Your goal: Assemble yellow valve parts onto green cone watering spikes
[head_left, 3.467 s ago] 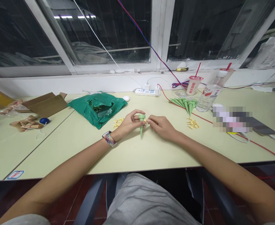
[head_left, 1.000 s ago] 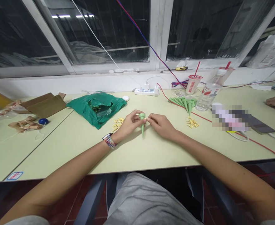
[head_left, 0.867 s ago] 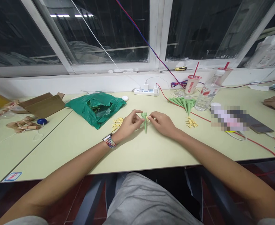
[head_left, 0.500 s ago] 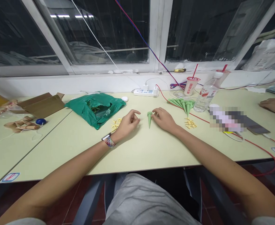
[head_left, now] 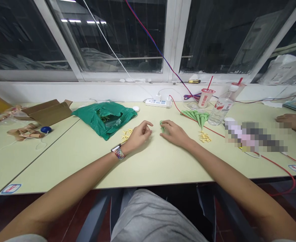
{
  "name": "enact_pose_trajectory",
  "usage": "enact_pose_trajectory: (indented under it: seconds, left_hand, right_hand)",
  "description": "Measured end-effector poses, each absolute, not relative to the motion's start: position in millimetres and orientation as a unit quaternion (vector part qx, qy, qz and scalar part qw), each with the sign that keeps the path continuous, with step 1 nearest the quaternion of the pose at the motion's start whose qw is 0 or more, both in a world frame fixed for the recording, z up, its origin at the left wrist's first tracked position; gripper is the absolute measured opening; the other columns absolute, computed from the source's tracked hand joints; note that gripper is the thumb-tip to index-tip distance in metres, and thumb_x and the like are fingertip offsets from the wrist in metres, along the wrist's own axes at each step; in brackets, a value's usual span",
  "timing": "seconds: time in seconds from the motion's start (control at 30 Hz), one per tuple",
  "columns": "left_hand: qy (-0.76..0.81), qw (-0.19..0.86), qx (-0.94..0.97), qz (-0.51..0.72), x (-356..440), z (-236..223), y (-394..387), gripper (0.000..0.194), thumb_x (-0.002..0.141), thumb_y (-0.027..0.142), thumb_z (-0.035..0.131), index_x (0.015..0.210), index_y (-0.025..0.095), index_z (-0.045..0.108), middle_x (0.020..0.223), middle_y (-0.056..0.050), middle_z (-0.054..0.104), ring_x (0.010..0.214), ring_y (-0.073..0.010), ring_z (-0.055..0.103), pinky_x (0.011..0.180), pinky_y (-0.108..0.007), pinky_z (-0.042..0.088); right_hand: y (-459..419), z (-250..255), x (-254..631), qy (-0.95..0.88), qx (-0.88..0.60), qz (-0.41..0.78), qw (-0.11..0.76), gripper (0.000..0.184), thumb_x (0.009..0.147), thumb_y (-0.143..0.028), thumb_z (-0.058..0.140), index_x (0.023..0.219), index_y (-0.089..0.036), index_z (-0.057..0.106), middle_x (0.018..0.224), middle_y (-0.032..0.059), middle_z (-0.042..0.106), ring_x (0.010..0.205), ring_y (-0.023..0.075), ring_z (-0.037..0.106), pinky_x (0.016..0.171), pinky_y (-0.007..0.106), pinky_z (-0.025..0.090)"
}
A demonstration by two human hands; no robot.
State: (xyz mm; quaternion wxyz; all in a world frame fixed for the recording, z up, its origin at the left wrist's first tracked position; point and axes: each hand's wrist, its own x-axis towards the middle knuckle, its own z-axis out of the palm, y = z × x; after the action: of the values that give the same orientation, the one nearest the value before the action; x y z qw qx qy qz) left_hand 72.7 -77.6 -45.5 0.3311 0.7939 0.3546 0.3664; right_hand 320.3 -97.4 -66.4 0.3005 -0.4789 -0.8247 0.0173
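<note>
Nearest, a grey shirt (head_left: 150, 215) covers the lap, and the shadow under the worktop (head_left: 142, 171) makes the chair hard to read; both forearms are cut off by the frame's lower part. The pale yellow-green worktop has a dark seam on the left.

The left hand (head_left: 140, 134), with a woven wristband (head_left: 119, 154), hovers palm inward, fingers loosely curled, thumb and index apart. Facing it, the right hand (head_left: 174, 132) bends downward, its fingers closed on a green plastic spike (head_left: 162, 126); they hide most of it, and only its capped end and a strip of its side show. The spike is above the middle of the worktop, between the hands.

Behind the left wrist lies a pile of small yellow pieces (head_left: 126, 134), partly covered by the hand; a second yellow pile (head_left: 204, 136) sits right of the other hand, just before a fan of green spikes (head_left: 195, 116). Pixelation blots out objects further right, and part of another person's hand (head_left: 286, 121).

Farther back, a torn green plastic bag (head_left: 87, 112) shows contents too dark to identify. A water bottle (head_left: 219, 109) partly hides a second cup (head_left: 240, 86). Beyond a power strip (head_left: 154, 102), dark windows (head_left: 112, 37) reflect ceiling lights.
</note>
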Motion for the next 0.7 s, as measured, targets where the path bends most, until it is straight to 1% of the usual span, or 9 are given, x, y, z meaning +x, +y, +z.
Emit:
enact_pose_trajectory:
  seconds: [0.2,0.33,0.4,0.47,0.57,0.63,0.7]
  left_hand:
    - [0.351,0.333,0.797,0.361,73,-47,-77,0.025,0.093,0.028,0.058,0.118,0.022,0.062,0.081,0.003,0.061,0.067,-0.0145,0.057,0.066,-0.027,0.043]
    - [0.351,0.331,0.799,0.358,72,-48,-76,0.025,0.094,0.028,0.058,0.118,0.022,0.062,0.081,0.003,0.061,0.068,-0.0143,0.057,0.066,-0.027,0.043]
    - [0.35,0.335,0.799,0.356,72,-48,-76,0.024,0.095,0.028,0.058,0.118,0.022,0.062,0.08,0.003,0.061,0.067,-0.0142,0.057,0.065,-0.027,0.043]
    - [0.35,0.341,0.797,0.354,72,-47,-76,0.024,0.095,0.028,0.058,0.117,0.022,0.061,0.079,0.003,0.06,0.065,-0.014,0.056,0.064,-0.027,0.043]
    - [0.349,0.348,0.796,0.352,72,-45,-78,0.023,0.094,0.028,0.058,0.116,0.022,0.061,0.079,0.003,0.06,0.064,-0.014,0.056,0.063,-0.027,0.042]
    - [0.347,0.35,0.796,0.352,73,-44,-79,0.023,0.094,0.028,0.059,0.115,0.022,0.061,0.078,0.003,0.06,0.064,-0.0141,0.056,0.063,-0.027,0.043]
    - [0.347,0.352,0.796,0.349,73,-44,-79,0.022,0.094,0.028,0.059,0.115,0.022,0.061,0.078,0.003,0.06,0.064,-0.0143,0.057,0.063,-0.028,0.043]
  right_hand:
    - [-83,-76,326,-0.811,-0.493,0.049,0.312,0.033,0.103,-0.034,0.064,0.133,-0.023,0.063,0.145,0.0124,0.059,0.127,0.0267,0.064,0.104,0.043,0.054]
    - [-84,-74,324,-0.811,-0.487,0.044,0.323,0.029,0.104,-0.034,0.062,0.129,-0.021,0.064,0.137,0.0125,0.063,0.118,0.0256,0.065,0.101,0.041,0.053]
    - [-84,-69,326,-0.803,-0.493,0.009,0.335,0.025,0.105,-0.034,0.058,0.124,-0.02,0.065,0.13,0.0134,0.066,0.115,0.0268,0.063,0.102,0.041,0.051]
    - [-84,-61,333,-0.784,-0.523,-0.059,0.33,0.025,0.106,-0.032,0.052,0.119,-0.018,0.068,0.124,0.016,0.068,0.114,0.0301,0.061,0.104,0.045,0.048]
    - [-84,-48,353,-0.724,-0.615,-0.159,0.27,0.03,0.104,-0.024,0.046,0.116,-0.013,0.071,0.12,0.0227,0.067,0.115,0.0368,0.057,0.103,0.051,0.045]
    - [-85,-39,371,-0.663,-0.691,-0.181,0.224,0.032,0.101,-0.02,0.047,0.119,-0.009,0.071,0.12,0.0279,0.066,0.118,0.0409,0.057,0.099,0.053,0.045]
    - [-88,-32,391,-0.598,-0.758,-0.172,0.197,0.034,0.098,-0.016,0.048,0.124,-0.005,0.068,0.122,0.0319,0.065,0.119,0.0431,0.058,0.096,0.053,0.046]
